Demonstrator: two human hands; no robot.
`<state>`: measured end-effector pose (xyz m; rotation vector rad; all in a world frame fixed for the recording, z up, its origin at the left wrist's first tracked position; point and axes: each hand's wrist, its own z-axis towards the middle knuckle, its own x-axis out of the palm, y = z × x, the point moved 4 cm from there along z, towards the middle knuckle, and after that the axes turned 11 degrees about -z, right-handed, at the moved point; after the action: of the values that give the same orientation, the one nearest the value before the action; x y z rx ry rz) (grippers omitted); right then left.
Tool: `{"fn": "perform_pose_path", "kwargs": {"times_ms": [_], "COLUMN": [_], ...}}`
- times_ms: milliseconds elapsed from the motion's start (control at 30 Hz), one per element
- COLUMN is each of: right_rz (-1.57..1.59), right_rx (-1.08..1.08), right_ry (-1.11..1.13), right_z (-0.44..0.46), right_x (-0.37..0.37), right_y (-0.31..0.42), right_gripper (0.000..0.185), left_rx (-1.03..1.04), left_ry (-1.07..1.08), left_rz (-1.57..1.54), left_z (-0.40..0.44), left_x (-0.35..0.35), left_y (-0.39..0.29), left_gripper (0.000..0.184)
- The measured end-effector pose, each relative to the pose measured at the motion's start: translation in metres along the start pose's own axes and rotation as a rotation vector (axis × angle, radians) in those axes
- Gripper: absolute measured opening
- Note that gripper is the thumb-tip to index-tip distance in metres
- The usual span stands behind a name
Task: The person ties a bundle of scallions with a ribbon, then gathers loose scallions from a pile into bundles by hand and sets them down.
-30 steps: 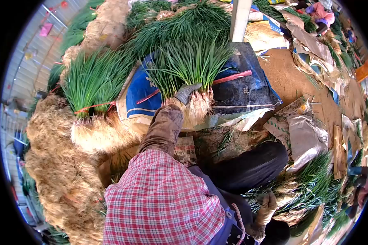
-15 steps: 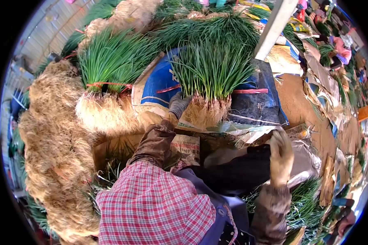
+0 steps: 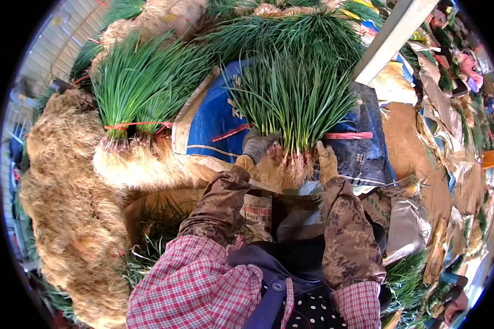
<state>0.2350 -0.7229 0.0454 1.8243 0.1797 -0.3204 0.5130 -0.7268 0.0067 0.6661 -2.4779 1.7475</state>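
Note:
A loose bunch of scallions (image 3: 299, 107), green tops upward and pale roots downward, rests on a blue sack (image 3: 211, 129). My left hand (image 3: 258, 143), in a grey glove, grips the left side of the bunch just above the roots. On the opposite side, my right hand (image 3: 327, 160), in a beige glove, closes on the edge of the stems. Its far fingers are partly hidden by the plants. Underneath the bunch runs a red ribbon (image 3: 348, 135), whose two ends show left and right of the stems.
Bunches of scallions tied with red ribbon (image 3: 140, 125) lie at the left. A tall heap of straw-coloured roots (image 3: 74, 181) stands beside them. A pale post (image 3: 392, 41) rises at the back right. More scallions (image 3: 291, 38) are piled behind.
My right hand has moved up and left from beside my lap to the right side of the scallion bunch. My left hand has stayed on the bunch's left side.

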Motion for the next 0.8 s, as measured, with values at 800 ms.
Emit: {"fn": "perform_pose_path", "kwargs": {"times_ms": [800], "right_rz": [-1.107], "right_rx": [-0.099], "right_ry": [0.247], "right_z": [-0.021], "right_x": [0.015], "right_y": [0.097], "right_gripper": [0.102], "left_rx": [-0.171], "left_ry": [0.315], "left_rz": [0.178], "left_z": [-0.027], "left_x": [0.113], "left_y": [-0.041], "left_gripper": [0.048]}}
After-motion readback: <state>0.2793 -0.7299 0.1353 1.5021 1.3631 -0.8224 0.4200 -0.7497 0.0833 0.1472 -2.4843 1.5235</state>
